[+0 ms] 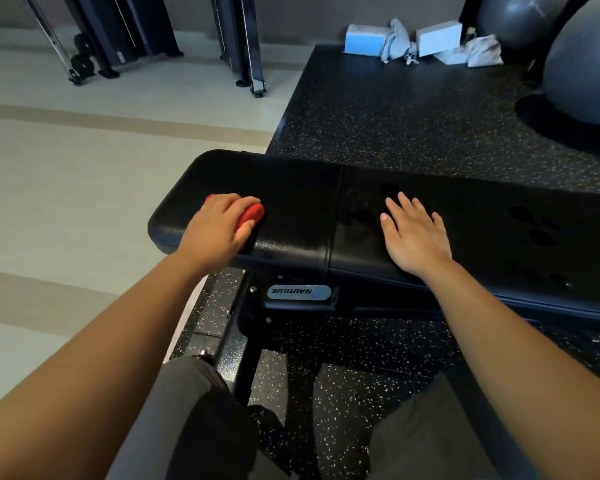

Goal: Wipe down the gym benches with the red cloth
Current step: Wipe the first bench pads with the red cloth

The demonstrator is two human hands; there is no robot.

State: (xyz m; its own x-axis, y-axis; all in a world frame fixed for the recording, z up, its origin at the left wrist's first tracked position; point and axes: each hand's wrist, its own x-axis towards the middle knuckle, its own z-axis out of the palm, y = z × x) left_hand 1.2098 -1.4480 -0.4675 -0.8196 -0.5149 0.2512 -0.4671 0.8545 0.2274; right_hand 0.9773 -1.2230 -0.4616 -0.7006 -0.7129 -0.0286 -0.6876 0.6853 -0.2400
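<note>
Wiping the bench (291, 202) end, I'd say: your left grip (219, 226) clutches the red cloth (252, 213), right grip (413, 233) flat, empty, so sweep rightward next.

The red cloth (252, 214), bunched small and perhaps folded, since the left hand (222, 226) covers most of it, sits on the left-end pad of the worktop (298, 202), a long glossy black padded gym bench lying flat across the view, divided by one seam into two pads.
</note>
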